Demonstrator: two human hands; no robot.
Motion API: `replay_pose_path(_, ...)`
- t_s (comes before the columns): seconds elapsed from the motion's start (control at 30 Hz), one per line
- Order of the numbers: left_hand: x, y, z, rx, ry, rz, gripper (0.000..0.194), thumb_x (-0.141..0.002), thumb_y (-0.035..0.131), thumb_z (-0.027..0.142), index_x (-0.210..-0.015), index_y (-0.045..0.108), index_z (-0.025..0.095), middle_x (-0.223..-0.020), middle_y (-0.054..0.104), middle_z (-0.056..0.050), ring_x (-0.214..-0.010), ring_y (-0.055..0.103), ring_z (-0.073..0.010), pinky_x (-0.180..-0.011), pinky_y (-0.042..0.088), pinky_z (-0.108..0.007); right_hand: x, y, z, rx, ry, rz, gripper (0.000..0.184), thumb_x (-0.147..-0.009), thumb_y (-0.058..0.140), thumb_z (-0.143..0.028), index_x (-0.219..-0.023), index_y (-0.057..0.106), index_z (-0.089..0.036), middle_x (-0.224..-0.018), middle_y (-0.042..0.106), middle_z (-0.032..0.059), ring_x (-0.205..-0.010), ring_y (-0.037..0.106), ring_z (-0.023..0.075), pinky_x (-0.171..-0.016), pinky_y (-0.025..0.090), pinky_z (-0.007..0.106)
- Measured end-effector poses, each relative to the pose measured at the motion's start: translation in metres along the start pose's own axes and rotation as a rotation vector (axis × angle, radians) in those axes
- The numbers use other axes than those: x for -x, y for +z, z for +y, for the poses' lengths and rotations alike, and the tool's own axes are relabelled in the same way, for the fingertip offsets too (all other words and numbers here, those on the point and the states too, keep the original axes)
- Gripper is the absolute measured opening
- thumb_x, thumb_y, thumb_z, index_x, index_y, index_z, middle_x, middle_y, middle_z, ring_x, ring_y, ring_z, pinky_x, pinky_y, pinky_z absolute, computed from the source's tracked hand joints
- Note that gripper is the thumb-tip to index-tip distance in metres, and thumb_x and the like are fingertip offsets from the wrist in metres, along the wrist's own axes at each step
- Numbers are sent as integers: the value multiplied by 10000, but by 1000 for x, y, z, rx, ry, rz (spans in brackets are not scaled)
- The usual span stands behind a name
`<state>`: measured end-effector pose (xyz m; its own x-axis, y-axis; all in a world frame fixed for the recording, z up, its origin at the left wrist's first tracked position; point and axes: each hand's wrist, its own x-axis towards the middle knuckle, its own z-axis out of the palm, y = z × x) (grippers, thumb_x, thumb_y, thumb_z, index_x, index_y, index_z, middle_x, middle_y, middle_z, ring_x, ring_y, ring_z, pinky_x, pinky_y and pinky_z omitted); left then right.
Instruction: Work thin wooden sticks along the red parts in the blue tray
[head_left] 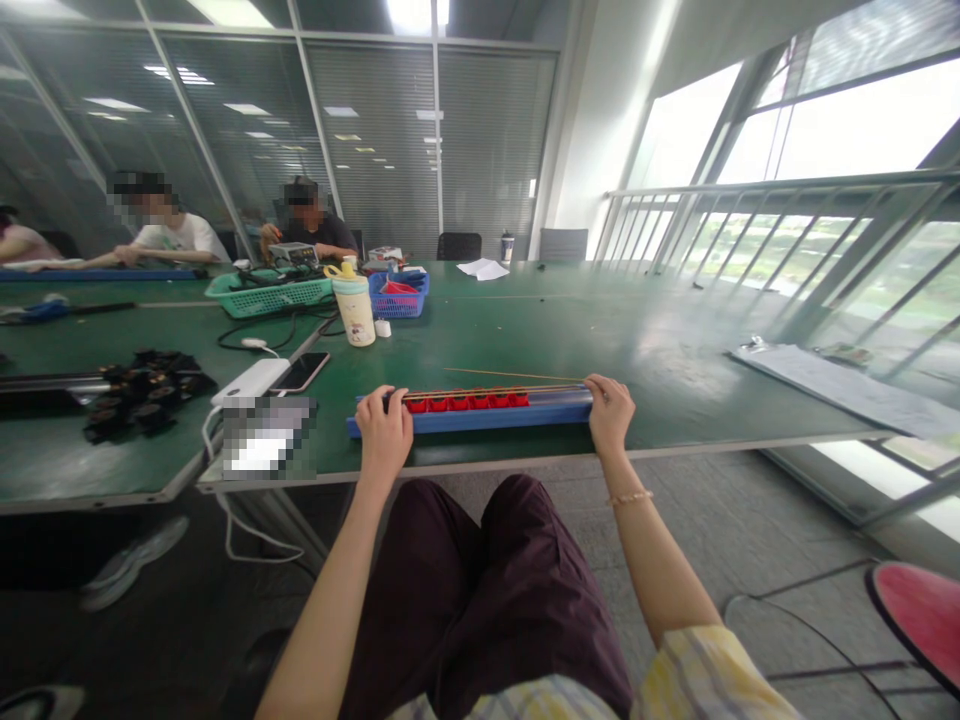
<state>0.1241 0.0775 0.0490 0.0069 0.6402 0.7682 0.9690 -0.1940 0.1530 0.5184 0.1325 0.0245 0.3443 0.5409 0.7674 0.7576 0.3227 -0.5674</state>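
Observation:
A long blue channel-shaped holder point(495, 419) lies along the table's near edge in front of me. Several red pieces point(480, 402) sit in a row in its left and middle part, and a smooth grey strip point(559, 397) shows at the right. Thin orange wires point(517, 388) stretch over the top from one hand to the other. My left hand point(385, 432) is closed at the left end, its fingertips around the wires. At the right end my right hand point(611, 412) pinches the wires beside the holder. One loose strand point(502, 373) angles away behind.
Left of the holder lie a phone point(301, 372), a white power bank point(251, 382) with cable, and black parts point(150, 390). Farther back stand a cream bottle point(354, 308), a green basket point(270, 298) and a blue basket point(401, 300). A clipboard point(840, 385) lies right. People sit across.

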Motion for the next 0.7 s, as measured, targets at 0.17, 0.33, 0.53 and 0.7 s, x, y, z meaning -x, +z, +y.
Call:
replay_pose_path(0.17,0,0,0,14,-10,-10,352,-955,423,236,-1226,639,178,-1287,534,-169,-1159,438,-319,-957,403,-466,0,-1,0,2,-36,-13,305,-945,454,-343,-882,709,-188,-946,747,97,-894,636,232,-878,436,347)
replay_pose_path(0.33,-1,-2,-2,23,-1,4,348,-953,424,235,-1218,642,175,-1277,540,-166,-1150,440,-316,-970,402,-465,-6,-3,3,-15,-30,-22,306,-940,436,-327,-905,711,-198,-959,736,101,-927,627,242,-892,452,370)
replay_pose_path(0.53,-1,-6,-4,34,0,5,348,-952,421,233,-1214,643,178,-1273,540,-164,-1146,442,-315,-978,398,-468,-44,-4,15,-35,-84,-132,307,-907,483,-333,-922,756,-195,-946,662,112,-927,598,247,-869,482,381)
replay_pose_path(0.7,-1,-7,-4,46,-1,5,352,-951,418,235,-1215,643,175,-1277,537,-162,-1151,444,-315,-980,399,-474,-78,7,33,-67,-134,-369,283,-867,506,-322,-914,760,-206,-933,680,91,-919,617,236,-870,486,375)
